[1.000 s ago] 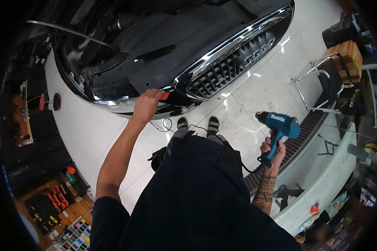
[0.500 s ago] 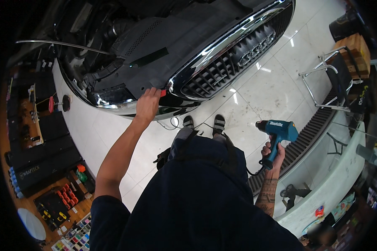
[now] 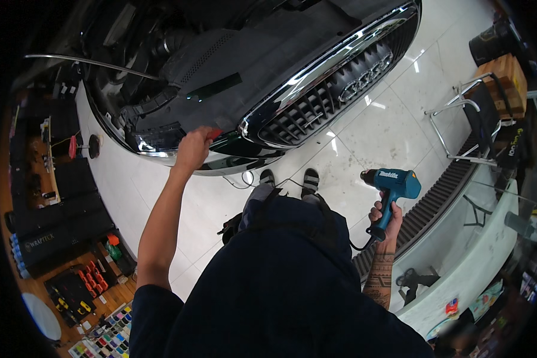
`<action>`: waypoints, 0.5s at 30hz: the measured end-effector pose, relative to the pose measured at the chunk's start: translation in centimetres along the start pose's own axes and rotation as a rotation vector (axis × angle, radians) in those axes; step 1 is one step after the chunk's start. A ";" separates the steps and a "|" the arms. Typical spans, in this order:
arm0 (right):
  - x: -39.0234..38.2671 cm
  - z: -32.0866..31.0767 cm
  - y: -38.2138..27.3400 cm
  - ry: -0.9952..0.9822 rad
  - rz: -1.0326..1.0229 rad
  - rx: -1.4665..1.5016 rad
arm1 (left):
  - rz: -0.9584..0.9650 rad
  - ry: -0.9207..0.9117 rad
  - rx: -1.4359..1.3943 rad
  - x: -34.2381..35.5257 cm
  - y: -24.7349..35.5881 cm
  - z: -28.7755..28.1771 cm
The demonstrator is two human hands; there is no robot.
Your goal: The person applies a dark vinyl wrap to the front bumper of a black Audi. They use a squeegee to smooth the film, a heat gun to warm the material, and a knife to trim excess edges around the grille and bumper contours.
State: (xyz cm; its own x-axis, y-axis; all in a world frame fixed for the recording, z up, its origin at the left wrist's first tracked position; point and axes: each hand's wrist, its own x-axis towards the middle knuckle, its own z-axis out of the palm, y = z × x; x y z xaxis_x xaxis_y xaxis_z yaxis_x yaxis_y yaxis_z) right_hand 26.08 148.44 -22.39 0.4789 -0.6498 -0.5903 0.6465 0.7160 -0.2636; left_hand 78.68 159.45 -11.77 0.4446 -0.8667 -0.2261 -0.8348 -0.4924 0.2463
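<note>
A small flat red squeegee [image 3: 215, 134] is gripped in my left hand [image 3: 194, 148]. It sits at the front edge of a black car [image 3: 232, 144], beside the left end of the chrome-rimmed grille [image 3: 304, 113]. Whether its edge presses on the bodywork is too small to make out. My right hand [image 3: 392, 219] is wrapped around the handle of a teal heat gun [image 3: 397, 184], held off to the right, away from the car. Its black nozzle points left, toward the grille side, and a cord runs from the handle base behind my clothing.
The car's hood is up, baring the engine bay [image 3: 155, 45]. A cord [image 3: 238, 184] lies on the tiled floor near my feet. To the right stand a metal-framed chair [image 3: 480, 119], a wooden block [image 3: 506, 80] and a curved white counter [image 3: 483, 256]. Tool shelves [image 3: 59, 232] line the left.
My left hand has shifted left and slightly down along the car's front edge with the squeegee, which is now tilted. The heat gun has moved slightly left.
</note>
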 end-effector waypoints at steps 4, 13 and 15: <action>0.1 -0.5 0.4 0.028 0.038 0.050 | -0.047 0.009 -0.153 -1.1 -0.2 1.6; 0.5 0.1 1.2 0.010 0.013 -0.018 | -0.189 -0.032 -0.229 -0.5 1.9 4.0; 0.6 0.0 1.3 0.017 0.026 0.008 | -0.189 0.016 -0.227 -0.4 2.0 5.1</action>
State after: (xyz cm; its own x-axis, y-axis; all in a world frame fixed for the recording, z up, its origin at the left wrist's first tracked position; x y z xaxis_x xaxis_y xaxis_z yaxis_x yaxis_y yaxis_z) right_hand 27.21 149.01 -23.07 0.4858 -0.6265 -0.6094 0.6383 0.7306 -0.2422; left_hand 75.19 159.26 -15.97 0.5916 -0.7585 -0.2732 -0.6439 -0.6484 0.4062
